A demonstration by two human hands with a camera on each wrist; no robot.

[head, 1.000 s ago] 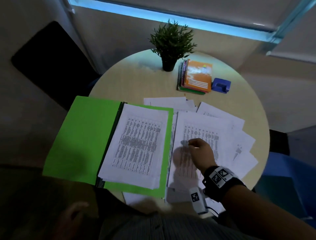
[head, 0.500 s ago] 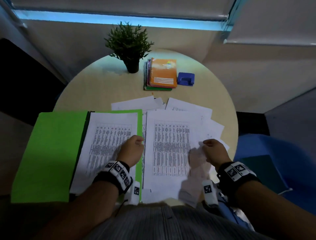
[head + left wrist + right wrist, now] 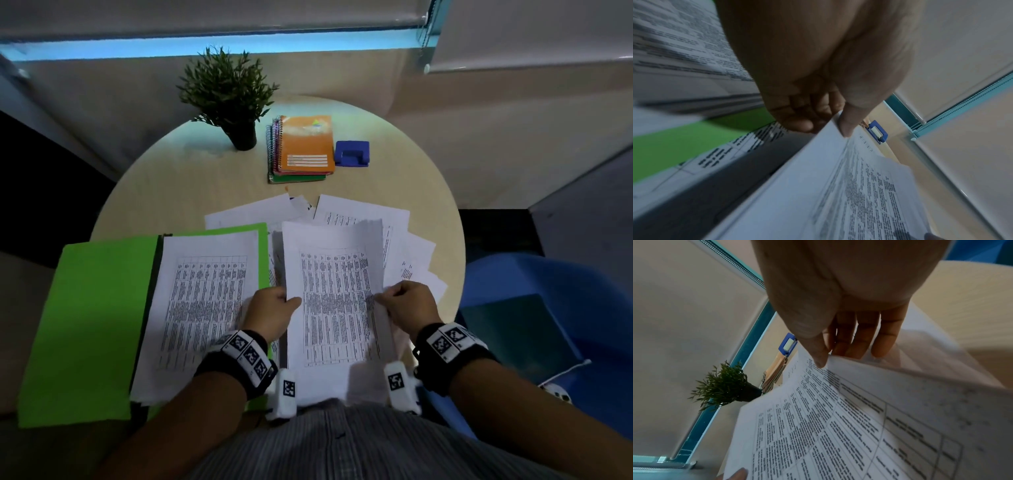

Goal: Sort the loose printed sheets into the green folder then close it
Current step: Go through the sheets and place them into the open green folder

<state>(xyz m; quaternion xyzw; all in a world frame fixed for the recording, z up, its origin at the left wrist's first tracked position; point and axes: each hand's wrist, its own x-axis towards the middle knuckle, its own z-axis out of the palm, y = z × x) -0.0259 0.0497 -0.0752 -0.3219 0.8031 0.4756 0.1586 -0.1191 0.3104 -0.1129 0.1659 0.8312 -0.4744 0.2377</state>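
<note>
The green folder (image 3: 92, 325) lies open at the table's left front, with a stack of printed sheets (image 3: 205, 308) on its right half. A printed sheet (image 3: 334, 301) with a table of text is lifted off the loose pile between my two hands. My left hand (image 3: 274, 308) pinches its left edge, thumb (image 3: 846, 126) on top and fingers beneath. My right hand (image 3: 404, 301) pinches its right edge, thumb (image 3: 818, 356) on the printed face. More loose sheets (image 3: 407, 246) lie spread on the table behind and to the right.
At the back of the round table (image 3: 191, 185) stand a potted plant (image 3: 229, 99), a stack of spiral notebooks (image 3: 303, 147) and a blue hole punch (image 3: 352, 153). A blue chair (image 3: 555, 325) is at the right. A wall with window blinds lies beyond.
My left hand came up from my lap to the sheet's left edge. The right hand shifted to the right edge, and both hands have lifted the top sheet off the pile.
</note>
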